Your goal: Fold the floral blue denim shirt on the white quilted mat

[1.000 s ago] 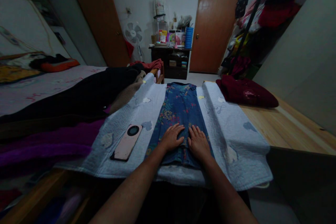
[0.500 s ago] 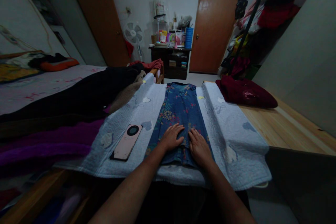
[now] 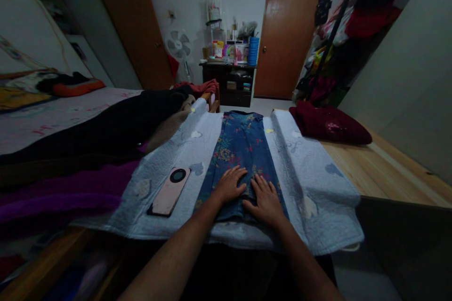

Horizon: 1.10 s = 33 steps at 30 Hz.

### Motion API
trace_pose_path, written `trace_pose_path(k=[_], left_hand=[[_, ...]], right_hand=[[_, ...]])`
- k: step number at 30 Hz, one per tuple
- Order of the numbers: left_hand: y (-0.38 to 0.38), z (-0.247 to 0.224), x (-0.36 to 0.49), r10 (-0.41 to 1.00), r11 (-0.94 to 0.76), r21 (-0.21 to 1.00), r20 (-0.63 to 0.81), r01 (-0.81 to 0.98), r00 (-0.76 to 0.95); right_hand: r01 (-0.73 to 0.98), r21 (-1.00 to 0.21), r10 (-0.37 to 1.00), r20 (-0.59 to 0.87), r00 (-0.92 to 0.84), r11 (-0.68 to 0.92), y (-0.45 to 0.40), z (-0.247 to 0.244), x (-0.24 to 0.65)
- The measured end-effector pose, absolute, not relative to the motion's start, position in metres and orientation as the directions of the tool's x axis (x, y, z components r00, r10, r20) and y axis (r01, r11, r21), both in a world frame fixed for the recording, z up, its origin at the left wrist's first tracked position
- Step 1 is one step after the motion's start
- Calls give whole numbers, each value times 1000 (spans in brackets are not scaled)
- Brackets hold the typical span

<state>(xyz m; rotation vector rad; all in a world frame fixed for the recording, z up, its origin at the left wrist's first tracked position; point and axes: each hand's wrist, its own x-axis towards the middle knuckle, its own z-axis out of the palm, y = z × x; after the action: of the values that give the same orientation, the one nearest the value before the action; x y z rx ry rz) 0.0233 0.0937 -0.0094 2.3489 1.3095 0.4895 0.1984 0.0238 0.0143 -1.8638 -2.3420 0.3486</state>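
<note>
A blue floral garment (image 3: 243, 143), folded into a long narrow shape, lies on a pale quilted cloth (image 3: 303, 160). Its dark collar end points away from me. My left hand (image 3: 231, 184) rests flat on the near part of the garment with its fingers stretched out. Beside it, to the right, my right hand (image 3: 266, 200) also presses flat on the fabric, fingers spread and thumb out to the left. Neither hand grips anything. Left of the garment, a pink phone (image 3: 171, 190) with a round black camera lies face down on the cloth.
On the wooden board (image 3: 395, 164) at right sits a folded maroon garment (image 3: 332, 122). Dark and purple clothes (image 3: 70, 183) cover the bed side at left. A dark cabinet (image 3: 228, 82), a fan (image 3: 179, 44) and a wooden door (image 3: 282, 33) stand at the back.
My right hand has turned and spread, its thumb now reaching out left toward my left hand. My left hand stays in place on the garment.
</note>
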Motion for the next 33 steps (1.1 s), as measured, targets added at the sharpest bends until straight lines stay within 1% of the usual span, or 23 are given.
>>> trace_pose_path(k=[6, 15, 20, 24, 30, 33], left_hand=[[93, -8, 24, 865, -466, 510, 92, 723, 493], [93, -7, 23, 859, -477, 505, 94, 719, 504], [93, -6, 23, 858, -481, 504, 104, 717, 502], [94, -8, 23, 859, -484, 504, 117, 716, 498], [94, -10, 23, 860, -485, 507, 126, 713, 495], [94, -10, 23, 859, -485, 502, 121, 716, 497]], right_hand=[[953, -226, 974, -50, -219, 203, 24, 10, 197], [945, -238, 965, -81, -249, 224, 21, 10, 200], [942, -244, 954, -135, -266, 229, 19, 16, 201], [932, -273, 945, -155, -288, 239, 19, 17, 204], [897, -352, 920, -182, -348, 269, 19, 16, 214], [872, -395, 909, -170, -380, 290, 20, 13, 219]])
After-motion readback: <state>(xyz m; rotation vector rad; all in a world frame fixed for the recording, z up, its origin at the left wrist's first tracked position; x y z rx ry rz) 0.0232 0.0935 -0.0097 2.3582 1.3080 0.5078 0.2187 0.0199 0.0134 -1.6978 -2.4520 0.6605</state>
